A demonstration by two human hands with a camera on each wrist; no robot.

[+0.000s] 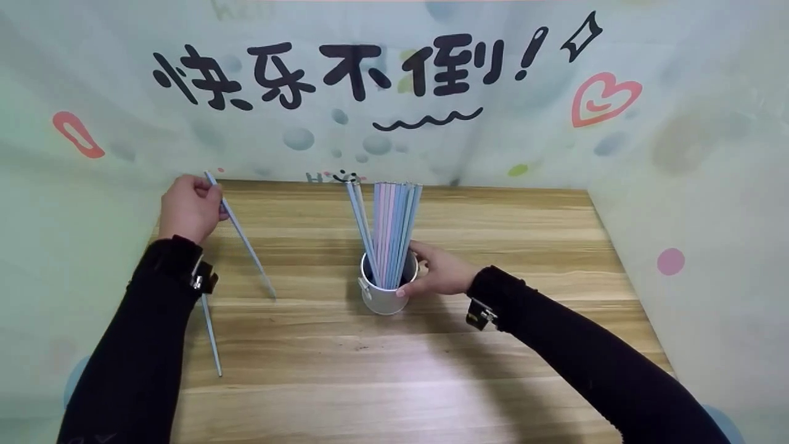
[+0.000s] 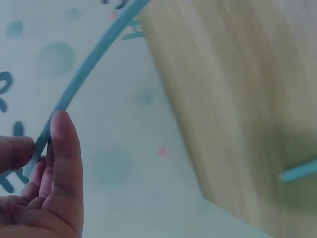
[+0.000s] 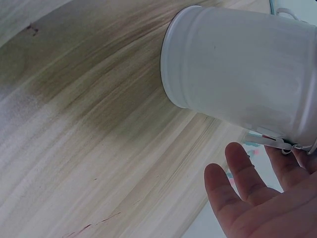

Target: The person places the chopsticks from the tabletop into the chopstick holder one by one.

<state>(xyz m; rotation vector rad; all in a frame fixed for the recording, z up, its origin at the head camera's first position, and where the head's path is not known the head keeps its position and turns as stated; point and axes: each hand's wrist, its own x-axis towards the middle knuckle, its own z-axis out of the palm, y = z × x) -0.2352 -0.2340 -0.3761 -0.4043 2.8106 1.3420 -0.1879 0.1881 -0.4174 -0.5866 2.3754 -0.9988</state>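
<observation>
My left hand (image 1: 190,206) pinches one end of a light blue chopstick (image 1: 243,239) between thumb and fingers, at the back left of the table. It slants down toward the front right, its far end low over the wood. A second blue chopstick (image 1: 212,339) lies beneath the left forearm, partly hidden by it. Near the middle stands a small white metal bucket (image 1: 383,302) holding several upright blue, pink and pale chopsticks (image 1: 388,228). My right hand (image 1: 445,269) grips the bucket's right side, thumb at the front rim and index finger behind. The right wrist view shows its other fingers spread beside the bucket wall (image 3: 233,64).
The wooden table (image 1: 493,228) ends at a printed cloth backdrop (image 1: 431,148) behind, with cloth on both sides too. Each wrist wears a black strap with a camera mount.
</observation>
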